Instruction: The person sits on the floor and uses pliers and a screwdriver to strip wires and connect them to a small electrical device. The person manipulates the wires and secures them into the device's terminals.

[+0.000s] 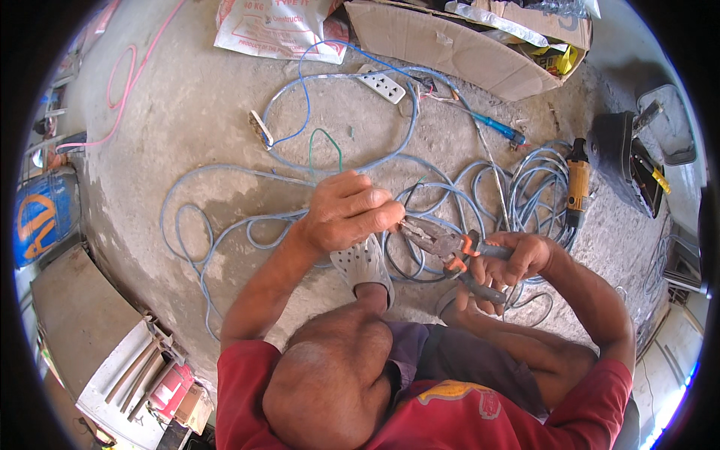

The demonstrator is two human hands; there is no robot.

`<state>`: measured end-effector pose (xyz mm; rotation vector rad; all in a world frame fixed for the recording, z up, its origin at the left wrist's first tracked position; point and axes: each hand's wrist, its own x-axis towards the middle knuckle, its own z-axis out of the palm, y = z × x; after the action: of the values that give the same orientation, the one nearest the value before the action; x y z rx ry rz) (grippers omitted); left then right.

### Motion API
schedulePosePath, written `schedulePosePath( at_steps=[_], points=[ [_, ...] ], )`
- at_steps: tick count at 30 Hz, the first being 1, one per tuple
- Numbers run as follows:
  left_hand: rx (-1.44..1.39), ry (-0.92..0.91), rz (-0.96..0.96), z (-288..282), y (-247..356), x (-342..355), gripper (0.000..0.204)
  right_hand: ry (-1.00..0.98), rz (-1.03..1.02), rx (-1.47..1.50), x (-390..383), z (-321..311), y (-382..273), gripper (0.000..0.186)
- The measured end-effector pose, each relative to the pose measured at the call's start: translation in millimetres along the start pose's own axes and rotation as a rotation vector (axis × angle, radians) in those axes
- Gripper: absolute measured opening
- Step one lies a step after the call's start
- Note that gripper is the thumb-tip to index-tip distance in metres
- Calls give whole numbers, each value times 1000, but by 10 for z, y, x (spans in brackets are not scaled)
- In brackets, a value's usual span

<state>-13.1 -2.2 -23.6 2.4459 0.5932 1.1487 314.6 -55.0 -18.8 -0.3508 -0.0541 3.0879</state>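
Observation:
My left hand (354, 213) is closed in a pinch, holding a thin green wire (327, 136) that arches out from behind its knuckles. What sits right at its fingertips is too small to make out. My right hand (507, 266) grips a pair of combination pliers (439, 241) with grey and orange handles. The handles are spread apart, and the jaws point left, meeting the left fingertips. Below the hands, blue-grey cable (431, 196) lies in loose loops on the concrete floor, bunching into a coil (536, 180) on the right.
A white socket strip (382, 84), a blue-handled screwdriver (498, 129) and a small white piece (260, 129) with blue wire lie ahead. A cardboard box (450, 52) and a white sack (281, 30) stand farther off. At right are a yellow-black power tool (577, 182) and a black case (626, 161).

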Motion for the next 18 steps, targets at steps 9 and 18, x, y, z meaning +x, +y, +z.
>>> schedulePosePath(
  at_steps=[9,18],
  points=[
    [-94,19,-27,45,-12,-29,23,179,-77,-283,51,114,85,22],
    [-260,-58,-429,36,161,-52,9,593,-88,-1215,32,437,-109,21]
  ],
)
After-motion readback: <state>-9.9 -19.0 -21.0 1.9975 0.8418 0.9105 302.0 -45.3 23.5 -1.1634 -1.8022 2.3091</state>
